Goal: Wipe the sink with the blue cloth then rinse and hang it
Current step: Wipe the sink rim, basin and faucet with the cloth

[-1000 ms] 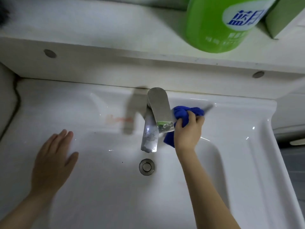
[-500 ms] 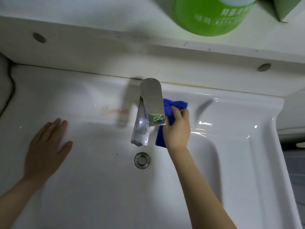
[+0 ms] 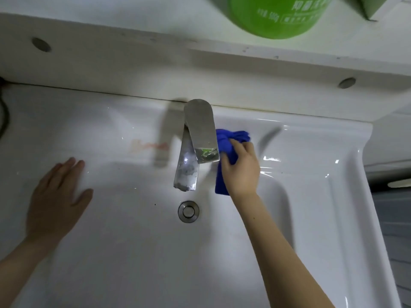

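Observation:
My right hand [image 3: 241, 168] grips the bunched blue cloth [image 3: 226, 143] and presses it on the back ledge of the white sink [image 3: 311, 152], just right of the metal faucet [image 3: 195, 147]. Part of the cloth hangs down below my palm over the basin's edge. My left hand [image 3: 56, 196] lies flat with fingers spread on the sink's left rim. The round metal drain [image 3: 188, 211] sits in the basin under the spout.
A white shelf [image 3: 155, 54] overhangs the sink at the back, carrying a green bottle [image 3: 278, 14] above the faucet. A reddish stain [image 3: 148, 145] marks the ledge left of the faucet. Grey floor shows at far right.
My right hand with the cloth slid left toward the faucet, then shifted slightly right again on the ledge. The left hand stayed flat on the rim.

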`<state>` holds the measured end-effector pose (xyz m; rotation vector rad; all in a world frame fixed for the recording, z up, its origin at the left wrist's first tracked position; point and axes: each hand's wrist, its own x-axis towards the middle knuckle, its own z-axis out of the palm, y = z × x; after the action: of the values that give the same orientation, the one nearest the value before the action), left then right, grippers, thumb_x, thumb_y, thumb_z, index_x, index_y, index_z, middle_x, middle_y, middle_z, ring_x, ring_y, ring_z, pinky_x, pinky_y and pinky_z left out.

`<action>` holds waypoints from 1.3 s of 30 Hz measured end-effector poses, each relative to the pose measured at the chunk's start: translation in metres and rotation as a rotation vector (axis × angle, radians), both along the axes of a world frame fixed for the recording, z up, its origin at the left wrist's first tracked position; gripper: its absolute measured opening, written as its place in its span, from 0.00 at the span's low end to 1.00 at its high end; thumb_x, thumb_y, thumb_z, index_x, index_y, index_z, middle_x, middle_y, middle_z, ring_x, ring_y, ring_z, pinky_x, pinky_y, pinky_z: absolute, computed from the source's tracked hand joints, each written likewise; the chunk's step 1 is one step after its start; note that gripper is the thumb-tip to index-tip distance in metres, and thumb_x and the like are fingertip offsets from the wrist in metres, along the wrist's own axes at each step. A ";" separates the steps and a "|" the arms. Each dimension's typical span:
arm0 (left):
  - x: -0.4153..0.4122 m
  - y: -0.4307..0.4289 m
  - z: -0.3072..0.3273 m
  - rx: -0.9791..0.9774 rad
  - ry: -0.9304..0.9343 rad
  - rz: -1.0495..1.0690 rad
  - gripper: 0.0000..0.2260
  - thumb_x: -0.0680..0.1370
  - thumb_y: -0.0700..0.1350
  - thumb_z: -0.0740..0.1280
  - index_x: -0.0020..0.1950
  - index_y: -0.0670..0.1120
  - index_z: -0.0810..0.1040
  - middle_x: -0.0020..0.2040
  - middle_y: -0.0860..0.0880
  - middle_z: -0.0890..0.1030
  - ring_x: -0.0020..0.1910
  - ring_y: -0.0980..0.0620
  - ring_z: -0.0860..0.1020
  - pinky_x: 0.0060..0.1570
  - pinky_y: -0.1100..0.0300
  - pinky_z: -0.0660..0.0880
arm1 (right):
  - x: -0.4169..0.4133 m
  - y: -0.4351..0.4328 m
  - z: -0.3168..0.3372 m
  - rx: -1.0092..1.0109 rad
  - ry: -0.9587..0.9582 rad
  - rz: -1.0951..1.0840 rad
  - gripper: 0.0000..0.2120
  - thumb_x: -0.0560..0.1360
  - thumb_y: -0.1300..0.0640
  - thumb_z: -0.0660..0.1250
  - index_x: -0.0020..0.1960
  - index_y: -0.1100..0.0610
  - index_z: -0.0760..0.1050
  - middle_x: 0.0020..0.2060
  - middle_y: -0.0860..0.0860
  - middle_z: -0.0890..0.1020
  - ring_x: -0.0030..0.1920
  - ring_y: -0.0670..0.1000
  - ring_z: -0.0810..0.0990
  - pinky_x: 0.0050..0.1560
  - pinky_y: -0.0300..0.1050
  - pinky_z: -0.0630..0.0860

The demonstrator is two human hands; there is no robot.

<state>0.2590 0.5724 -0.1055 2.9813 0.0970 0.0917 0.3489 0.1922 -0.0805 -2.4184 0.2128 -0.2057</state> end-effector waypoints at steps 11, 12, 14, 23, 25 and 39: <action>0.002 0.010 -0.014 -0.098 -0.067 -0.041 0.30 0.74 0.57 0.57 0.73 0.44 0.69 0.74 0.51 0.64 0.71 0.35 0.66 0.72 0.40 0.62 | -0.006 -0.017 0.006 -0.012 0.059 -0.200 0.15 0.77 0.55 0.64 0.64 0.54 0.75 0.58 0.51 0.74 0.50 0.53 0.78 0.46 0.41 0.69; 0.001 0.010 -0.014 -0.084 -0.068 -0.041 0.30 0.74 0.57 0.57 0.73 0.44 0.69 0.73 0.52 0.63 0.72 0.36 0.65 0.72 0.41 0.62 | -0.004 0.000 0.005 0.020 0.059 -0.136 0.15 0.77 0.55 0.65 0.63 0.54 0.76 0.58 0.51 0.74 0.50 0.53 0.78 0.46 0.42 0.71; 0.000 0.010 -0.012 -0.059 -0.057 -0.031 0.31 0.74 0.58 0.57 0.74 0.45 0.68 0.73 0.53 0.64 0.73 0.37 0.64 0.72 0.44 0.61 | -0.010 0.018 0.004 0.009 0.063 0.059 0.13 0.76 0.53 0.66 0.60 0.52 0.77 0.54 0.49 0.75 0.48 0.52 0.78 0.46 0.44 0.75; -0.003 0.010 -0.013 -0.060 -0.105 -0.015 0.30 0.74 0.56 0.57 0.73 0.44 0.69 0.74 0.42 0.69 0.73 0.38 0.65 0.72 0.45 0.61 | -0.003 -0.031 0.005 -0.168 0.039 -0.123 0.14 0.77 0.54 0.65 0.62 0.55 0.76 0.55 0.53 0.74 0.47 0.57 0.78 0.43 0.42 0.68; -0.004 0.009 -0.013 -0.055 -0.098 -0.008 0.30 0.74 0.56 0.57 0.74 0.45 0.69 0.74 0.43 0.69 0.73 0.38 0.65 0.71 0.45 0.62 | -0.011 -0.005 0.002 -0.103 0.013 -0.060 0.14 0.77 0.55 0.65 0.62 0.55 0.76 0.54 0.52 0.75 0.47 0.55 0.78 0.44 0.44 0.71; -0.007 0.005 -0.009 -0.060 -0.050 0.023 0.30 0.74 0.55 0.58 0.75 0.47 0.67 0.76 0.46 0.67 0.75 0.42 0.63 0.71 0.46 0.62 | -0.143 0.092 -0.016 0.901 0.435 -0.120 0.04 0.75 0.56 0.71 0.48 0.55 0.81 0.47 0.65 0.80 0.45 0.67 0.80 0.43 0.58 0.80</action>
<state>0.2520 0.5777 -0.1142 2.9164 0.1257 0.1631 0.2057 0.2843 -0.0969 -1.5212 0.5191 0.3146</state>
